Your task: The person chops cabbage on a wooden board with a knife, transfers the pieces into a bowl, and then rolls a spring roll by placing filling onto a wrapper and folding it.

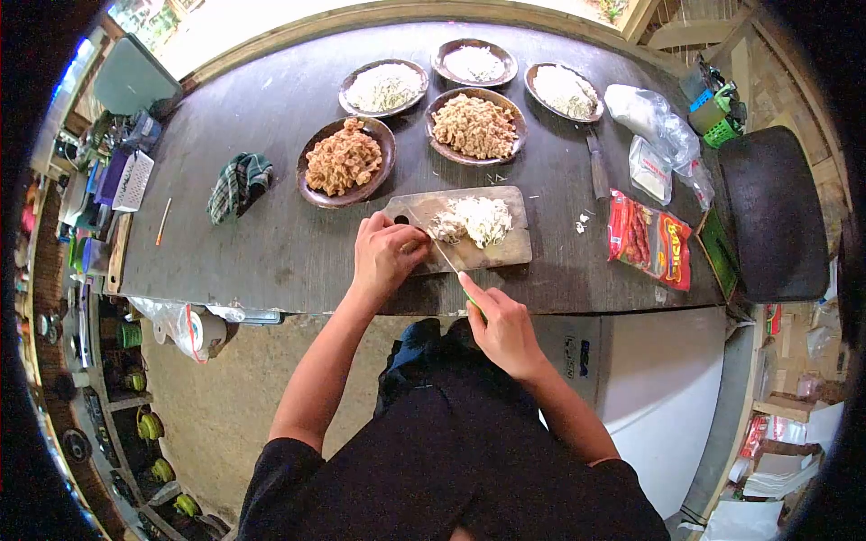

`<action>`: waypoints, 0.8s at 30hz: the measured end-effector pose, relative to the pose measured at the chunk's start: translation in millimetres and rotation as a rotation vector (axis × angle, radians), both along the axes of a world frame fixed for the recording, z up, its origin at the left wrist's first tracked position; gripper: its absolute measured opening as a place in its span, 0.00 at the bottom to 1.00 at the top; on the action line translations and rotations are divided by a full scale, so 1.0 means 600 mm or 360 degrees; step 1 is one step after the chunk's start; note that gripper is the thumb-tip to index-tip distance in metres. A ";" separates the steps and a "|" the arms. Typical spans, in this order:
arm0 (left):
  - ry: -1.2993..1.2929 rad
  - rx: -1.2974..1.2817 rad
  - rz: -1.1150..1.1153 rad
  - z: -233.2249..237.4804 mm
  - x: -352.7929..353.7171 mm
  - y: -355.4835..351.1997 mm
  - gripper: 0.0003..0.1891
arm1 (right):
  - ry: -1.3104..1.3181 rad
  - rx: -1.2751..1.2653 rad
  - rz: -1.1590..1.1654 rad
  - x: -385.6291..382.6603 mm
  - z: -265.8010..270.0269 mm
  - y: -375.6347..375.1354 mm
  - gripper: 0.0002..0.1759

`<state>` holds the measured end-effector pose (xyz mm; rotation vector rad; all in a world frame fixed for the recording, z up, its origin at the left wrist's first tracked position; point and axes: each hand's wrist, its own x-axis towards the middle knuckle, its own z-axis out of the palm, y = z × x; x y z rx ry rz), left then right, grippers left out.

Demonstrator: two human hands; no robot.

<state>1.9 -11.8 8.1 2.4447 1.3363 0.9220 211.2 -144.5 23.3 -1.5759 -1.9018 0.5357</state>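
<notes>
Right hand (501, 326) closed round the knife (445, 257), left hand (386, 254) curled, pinning a mostly hidden piece on the cutting board (514, 248) on the counter (271, 243) beside the shredded pile (474, 219); I'd say knuckles forward, thin slices.

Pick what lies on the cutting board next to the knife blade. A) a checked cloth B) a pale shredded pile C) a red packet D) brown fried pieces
B: a pale shredded pile sits on the wooden cutting board, right beside the knife held in the right hand.
</notes>
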 end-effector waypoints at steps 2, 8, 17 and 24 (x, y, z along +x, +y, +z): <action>0.0004 0.0009 0.0016 -0.004 -0.001 0.002 0.07 | 0.0003 -0.0005 0.0019 -0.002 0.000 -0.001 0.29; -0.0006 -0.0005 0.0024 0.001 0.001 0.001 0.08 | -0.0169 -0.0015 0.0015 -0.016 -0.009 0.011 0.29; 0.0035 0.0014 0.0009 -0.002 -0.001 -0.001 0.08 | -0.0049 0.0014 -0.0032 -0.002 -0.008 0.006 0.28; 0.0023 -0.0038 0.0020 -0.008 -0.002 0.001 0.07 | -0.0033 0.0013 0.0043 -0.002 -0.012 0.004 0.28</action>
